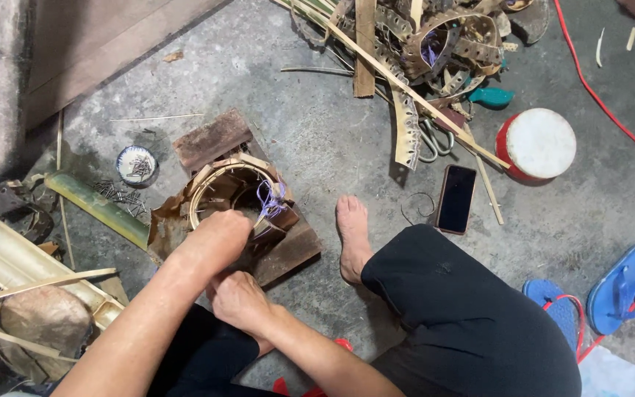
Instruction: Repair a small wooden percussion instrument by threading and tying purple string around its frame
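While reaching in — left hand (pixel 214 239) enters basket (pixel 229 192).

Lighting: even, diffuse, moderately bright overhead light; cool grey cast on the concrete floor (pixel 332 140). Shadows: soft, short, pooled under the bamboo ring frame (pixel 233 195) and beside the bare foot (pixel 352 235). Glare: faint sheen on the phone screen (pixel 456 198); white drum lid (pixel 540 143) near overexposed. Focus: sharp throughout; slight softness at the left hand (pixel 211 239). Distortion: mild wide-angle stretch at corners.

Black phone (pixel 456 198), red drum (pixel 537 145), blue sandals (pixel 622 288), nail tin (pixel 137 165)
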